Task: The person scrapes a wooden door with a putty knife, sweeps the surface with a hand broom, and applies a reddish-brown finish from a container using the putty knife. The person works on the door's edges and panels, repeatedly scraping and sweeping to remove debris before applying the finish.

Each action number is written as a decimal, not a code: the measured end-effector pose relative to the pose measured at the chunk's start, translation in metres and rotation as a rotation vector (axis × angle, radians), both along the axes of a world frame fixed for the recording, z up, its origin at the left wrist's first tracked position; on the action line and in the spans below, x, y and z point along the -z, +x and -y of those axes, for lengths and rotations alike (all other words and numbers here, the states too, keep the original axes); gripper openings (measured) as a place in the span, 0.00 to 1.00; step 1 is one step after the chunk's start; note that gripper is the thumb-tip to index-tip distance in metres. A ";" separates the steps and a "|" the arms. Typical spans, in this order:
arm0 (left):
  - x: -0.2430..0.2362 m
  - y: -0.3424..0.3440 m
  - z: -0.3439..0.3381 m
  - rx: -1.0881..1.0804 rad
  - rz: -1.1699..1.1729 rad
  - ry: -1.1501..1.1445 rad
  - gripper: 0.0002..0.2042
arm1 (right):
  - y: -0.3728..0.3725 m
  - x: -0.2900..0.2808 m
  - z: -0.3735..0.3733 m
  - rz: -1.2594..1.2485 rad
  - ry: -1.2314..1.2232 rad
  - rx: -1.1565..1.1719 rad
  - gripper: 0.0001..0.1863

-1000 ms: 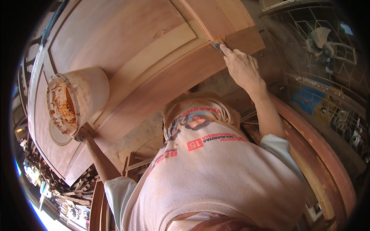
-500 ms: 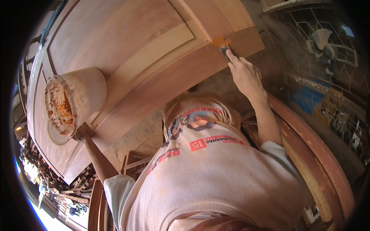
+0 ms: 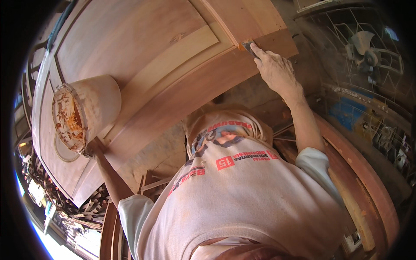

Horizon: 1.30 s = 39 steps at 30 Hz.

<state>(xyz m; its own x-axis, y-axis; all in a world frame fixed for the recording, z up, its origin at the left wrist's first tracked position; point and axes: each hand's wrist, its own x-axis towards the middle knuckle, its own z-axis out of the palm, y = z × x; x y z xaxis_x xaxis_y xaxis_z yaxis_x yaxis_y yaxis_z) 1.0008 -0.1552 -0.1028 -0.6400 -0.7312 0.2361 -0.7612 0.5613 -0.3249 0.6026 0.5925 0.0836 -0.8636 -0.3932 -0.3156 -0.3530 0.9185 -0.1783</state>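
My right hand (image 3: 276,69) is closed on a putty knife (image 3: 249,48), its index finger stretched along the tool. The blade lies against the wooden door panel (image 3: 173,73), at a joint near the far right corner. A little orange-brown putty (image 3: 241,46) shows beside the blade. To the left, a whitish plastic bucket (image 3: 102,97) is tilted over the panel, its mouth facing left and its inside smeared with orange-brown putty. My left hand (image 3: 92,148) is at the bucket's lower rim and appears to grip it; its fingers are mostly hidden.
A dusty fan (image 3: 366,50) stands at the far right beside wire racks. Curved wooden pieces (image 3: 359,173) lie close to my right side. Stacked wood offcuts (image 3: 86,214) fill the lower left, below the panel's edge.
My right hand has shifted slightly, turning the putty knife across the joint. The putty smear there is much smaller than before. The bucket and my left hand have barely moved.
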 end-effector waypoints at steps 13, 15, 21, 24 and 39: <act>0.006 0.001 0.002 0.006 0.005 -0.002 0.25 | -0.004 -0.016 -0.050 0.017 -0.009 0.149 0.22; 0.005 -0.005 0.001 0.016 0.004 0.000 0.25 | -0.006 0.005 -0.055 -0.077 -0.092 0.180 0.21; 0.014 0.007 -0.001 0.012 -0.005 -0.002 0.26 | -0.019 0.000 -0.053 -0.096 -0.061 0.128 0.21; 0.013 -0.004 0.003 0.031 0.007 -0.006 0.26 | -0.012 -0.013 -0.047 0.023 0.019 0.208 0.22; 0.013 0.010 0.003 0.019 0.007 -0.014 0.26 | -0.012 -0.033 0.000 0.058 0.093 -0.121 0.19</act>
